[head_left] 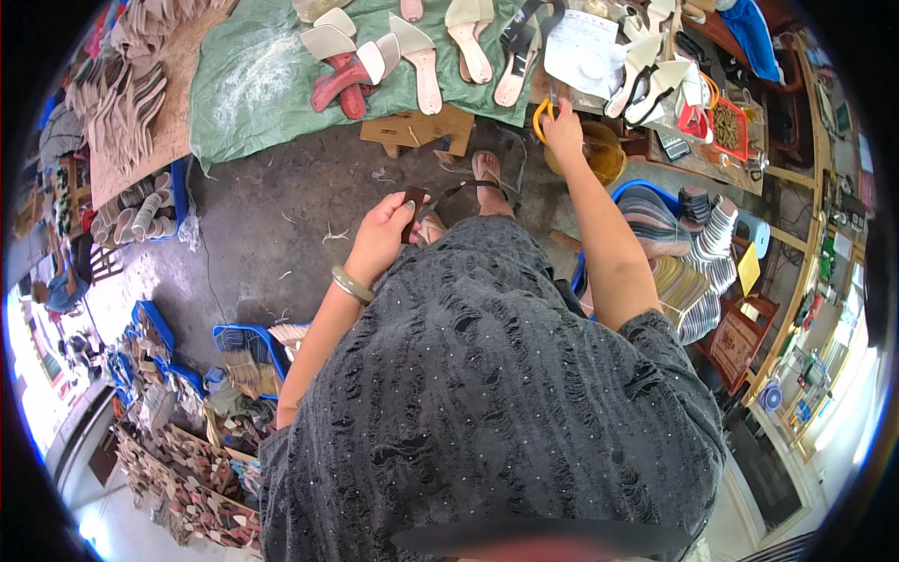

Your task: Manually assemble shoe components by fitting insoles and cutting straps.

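Scissors (538,116) with orange handles are resting in my right hand (564,139), out ahead of me at the near edge of the work surface. A dark, scuffed floor (272,215) is spreading below, and beyond it a wrinkled green cloth (220,122) is covering much of the surface. Stacks of striped soles (688,295) are standing to my right, beside a rounded yellow container (607,155) that is sitting near my right wrist. On the cloth, pale sandals (426,80) are lying spread out, with crossed red soles (335,89) among them, and a white sheet (581,42) is lying farther right. My right hand is gripping the scissors by the handles, blades pointing away from me; my fingers are hiding one loop, so I cannot tell how they are sitting in it, nor whether the blades are parted. My left hand (379,234), low and to the left, is pinching a small dark brown piece (415,206) under the thumb, well apart from the scissors. I am judging this as a handling step, with tool and piece being held separately and no cutting going on. The next move is probably calling for a secure handle grip and a steady pinch.
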A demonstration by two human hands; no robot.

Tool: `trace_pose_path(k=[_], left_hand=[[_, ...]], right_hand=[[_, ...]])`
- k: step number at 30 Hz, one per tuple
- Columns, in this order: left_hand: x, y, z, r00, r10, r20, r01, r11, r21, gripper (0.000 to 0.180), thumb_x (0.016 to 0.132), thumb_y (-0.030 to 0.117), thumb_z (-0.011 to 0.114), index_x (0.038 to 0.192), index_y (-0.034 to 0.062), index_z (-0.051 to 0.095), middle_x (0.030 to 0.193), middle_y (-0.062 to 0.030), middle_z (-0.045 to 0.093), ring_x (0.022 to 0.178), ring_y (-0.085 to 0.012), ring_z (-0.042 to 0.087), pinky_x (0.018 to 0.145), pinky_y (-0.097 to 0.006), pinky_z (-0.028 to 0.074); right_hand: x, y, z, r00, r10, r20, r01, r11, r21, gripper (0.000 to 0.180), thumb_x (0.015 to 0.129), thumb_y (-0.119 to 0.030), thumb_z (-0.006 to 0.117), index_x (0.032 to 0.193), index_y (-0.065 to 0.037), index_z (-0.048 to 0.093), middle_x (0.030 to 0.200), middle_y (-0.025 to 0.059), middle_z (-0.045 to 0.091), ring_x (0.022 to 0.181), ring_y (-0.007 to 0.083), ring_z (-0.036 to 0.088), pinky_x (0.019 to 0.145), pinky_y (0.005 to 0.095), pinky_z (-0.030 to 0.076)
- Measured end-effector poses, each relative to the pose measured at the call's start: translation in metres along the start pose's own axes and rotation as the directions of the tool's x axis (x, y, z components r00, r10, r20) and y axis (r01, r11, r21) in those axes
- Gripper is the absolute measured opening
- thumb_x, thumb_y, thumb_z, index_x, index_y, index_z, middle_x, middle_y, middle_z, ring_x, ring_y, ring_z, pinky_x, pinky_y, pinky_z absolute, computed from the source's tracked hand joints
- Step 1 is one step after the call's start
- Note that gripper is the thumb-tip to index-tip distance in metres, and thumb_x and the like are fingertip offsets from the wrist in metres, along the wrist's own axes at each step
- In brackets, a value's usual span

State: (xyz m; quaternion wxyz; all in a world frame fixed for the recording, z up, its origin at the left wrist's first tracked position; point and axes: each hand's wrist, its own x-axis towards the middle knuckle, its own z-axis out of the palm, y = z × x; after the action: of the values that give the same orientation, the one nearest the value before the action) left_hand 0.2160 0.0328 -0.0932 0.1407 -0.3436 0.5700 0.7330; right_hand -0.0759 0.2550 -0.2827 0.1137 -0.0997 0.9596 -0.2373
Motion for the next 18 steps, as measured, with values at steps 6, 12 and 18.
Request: trace_pose_path(k=[6,12,18], left_hand=[[-0.005,0.009,0.008,0.983,0.110,-0.146,-0.143,0.960,-0.241,0.041,0.091,0.004,0.041,0.132,0.0087,0.039,0.092,-0.0025,0.054,0.074,-0.0092,0.055,0.068,-0.024,0.048],[0.000,-0.008,-0.004,0.937,0.160,-0.312,-0.269,0.898,-0.347,0.022,0.091,0.004,0.043,0.112,0.0050,0.051,0.090,-0.0028,0.058,0.074,-0.0098,0.056,0.070,-0.024,0.048],[-0.001,-0.006,-0.001,0.930,0.158,-0.332,-0.239,0.946,-0.219,0.025,0.086,0.003,0.049,0.106,0.0003,0.063,0.102,-0.0079,0.065,0.096,-0.0125,0.057,0.088,-0.024,0.040]], right_hand=[[0.041,-0.037,0.008,1.000,0.028,-0.009,-0.029,0.994,-0.105,0.053,0.080,-0.024,0.058,0.123,0.000,0.040,0.103,0.0310,0.055,0.099,0.0445,0.055,0.085,0.0488,0.046],[0.008,-0.092,0.005,0.940,-0.321,-0.115,0.326,0.945,0.021,0.021,0.081,-0.023,0.056,0.093,-0.007,0.063,0.097,0.0157,0.061,0.091,0.0341,0.060,0.077,0.0438,0.048],[0.021,-0.194,0.059,0.915,-0.220,0.338,0.215,0.975,0.053,0.037,0.082,-0.039,0.057,0.087,-0.003,0.064,0.087,0.0198,0.065,0.087,0.0350,0.063,0.076,0.0455,0.049]])
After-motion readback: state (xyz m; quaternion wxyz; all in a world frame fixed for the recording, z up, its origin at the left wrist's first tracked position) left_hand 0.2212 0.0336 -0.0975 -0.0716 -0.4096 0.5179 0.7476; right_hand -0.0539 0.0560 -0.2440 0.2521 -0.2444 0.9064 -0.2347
